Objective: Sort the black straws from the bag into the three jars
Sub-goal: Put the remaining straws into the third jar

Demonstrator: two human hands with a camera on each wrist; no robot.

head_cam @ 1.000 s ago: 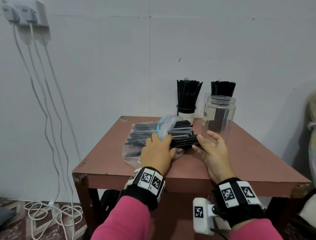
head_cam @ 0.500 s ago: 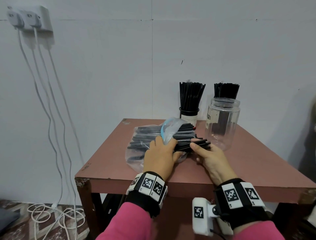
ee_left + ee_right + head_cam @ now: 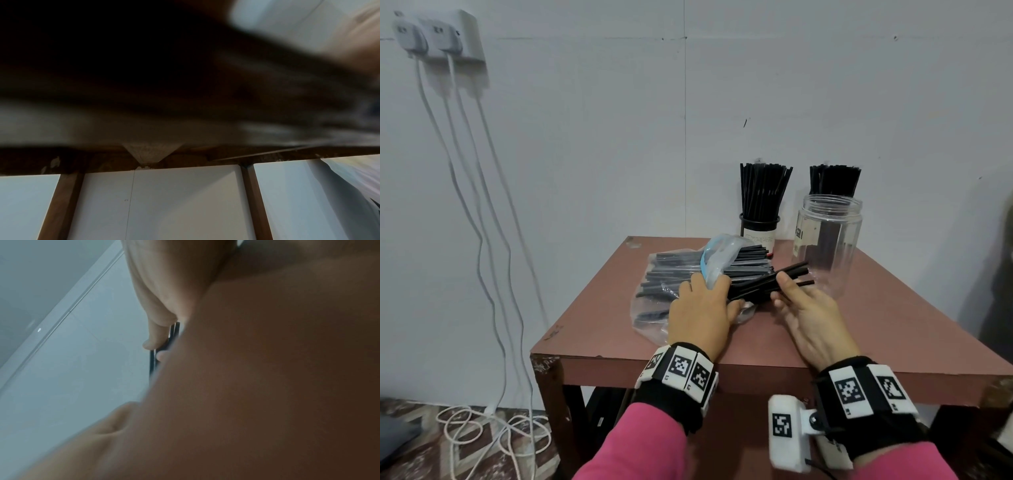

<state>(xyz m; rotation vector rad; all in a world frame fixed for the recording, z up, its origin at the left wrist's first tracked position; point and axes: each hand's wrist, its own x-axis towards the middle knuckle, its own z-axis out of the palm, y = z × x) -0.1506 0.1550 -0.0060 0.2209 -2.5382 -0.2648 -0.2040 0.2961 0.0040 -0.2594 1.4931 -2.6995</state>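
Note:
A clear plastic bag (image 3: 654,291) full of black straws lies on the reddish table (image 3: 893,329). My left hand (image 3: 702,308) rests flat on the bag near its mouth, pressing it down. My right hand (image 3: 780,291) pinches a small bunch of black straws (image 3: 791,274) between thumb and fingers, their far ends tilted up beside the empty clear jar (image 3: 825,240). A dark jar (image 3: 759,229) holds upright straws, and more upright straws (image 3: 834,178) stand behind the clear jar. The right wrist view shows a thumb on two straws (image 3: 174,332). The left wrist view is dark and blurred.
The table stands against a pale wall. White cables (image 3: 482,240) hang from a wall socket (image 3: 438,37) at the left and coil on the patterned floor. The table's right half (image 3: 911,308) is bare, and its front edge is under my wrists.
My right hand has closed on a bunch of straws and drawn it rightward out of the bag, ends lifting toward the clear jar. My left hand has stayed on the bag.

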